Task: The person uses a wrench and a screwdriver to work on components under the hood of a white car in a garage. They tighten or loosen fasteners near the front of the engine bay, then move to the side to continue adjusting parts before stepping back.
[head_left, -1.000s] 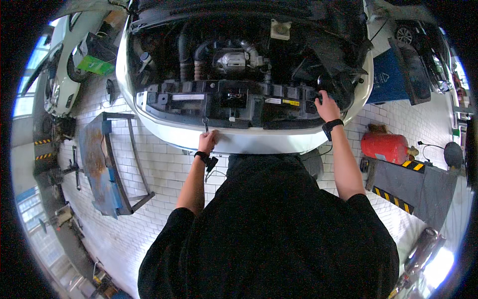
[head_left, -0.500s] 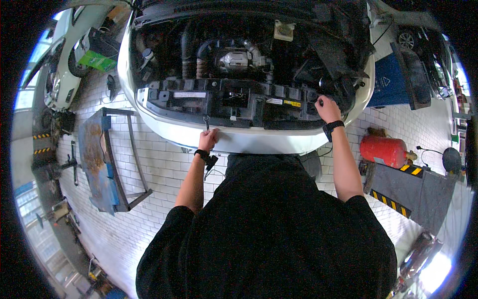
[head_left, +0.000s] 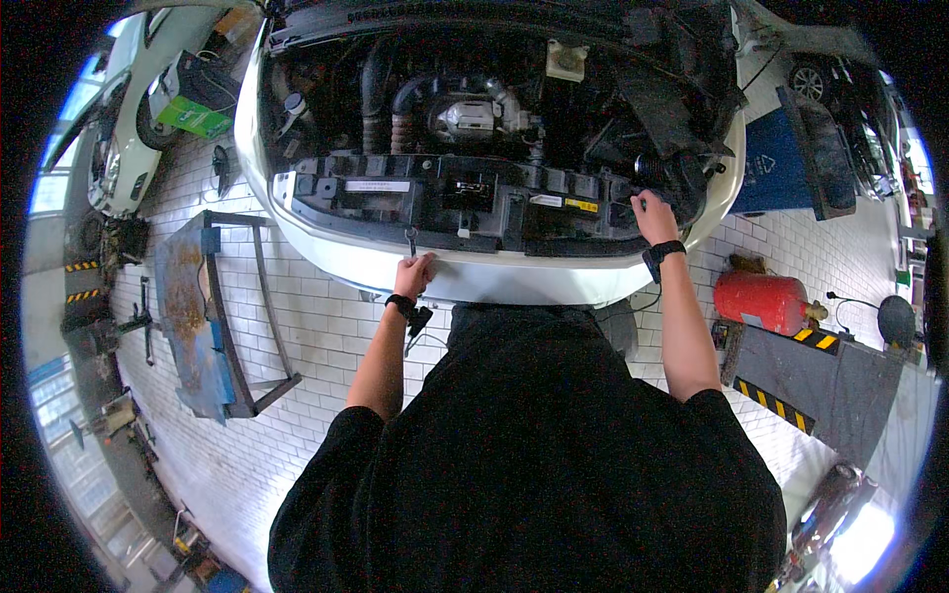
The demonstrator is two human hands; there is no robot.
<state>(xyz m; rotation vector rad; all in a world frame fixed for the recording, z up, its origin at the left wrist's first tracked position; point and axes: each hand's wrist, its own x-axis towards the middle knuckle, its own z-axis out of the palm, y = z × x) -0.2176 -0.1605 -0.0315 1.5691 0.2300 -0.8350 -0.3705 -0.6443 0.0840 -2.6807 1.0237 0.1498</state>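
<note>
I stand at the front of a car with its engine bay exposed. My left hand is closed around the lower end of a slim metal wrench. The wrench's head rests by the edge of the black plastic front panel, just above the white bumper. My right hand is at the panel's right end, its fingers pinched together. A small dark thing shows at those fingertips, too small to name. Black bands are on both wrists.
A rusty metal-framed stand is on the tiled floor at left. To the right lie a red gas cylinder and a grey lift base with striped edges. A blue bin stands farther right. Other cars are parked at both sides.
The fingers of my right hand have shifted slightly at the panel's right end. My left hand and the wrench are in nearly the same place.
</note>
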